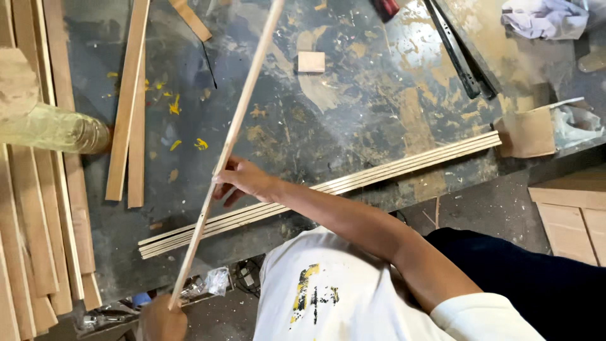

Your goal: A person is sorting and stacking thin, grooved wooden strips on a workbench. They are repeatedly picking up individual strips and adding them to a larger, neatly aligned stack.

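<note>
Two hands are gripping one thin wooden strip (227,145) above the workbench (353,95): right hand (243,180) pinching mid-length, left hand (161,319) seemingly closed around its near end; sighting straightness wants steady support.

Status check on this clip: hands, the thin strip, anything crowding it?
Right hand grips thin wooden strip mid-length; left hand holds its near end. Strip raised, slanting above bench. Row of strips lies directly beneath.

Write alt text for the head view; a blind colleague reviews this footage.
Both hands hold a long thin wooden strip: right hand mid-length, left hand at its near end. It crosses above a row of similar strips on a stained workbench.
</note>
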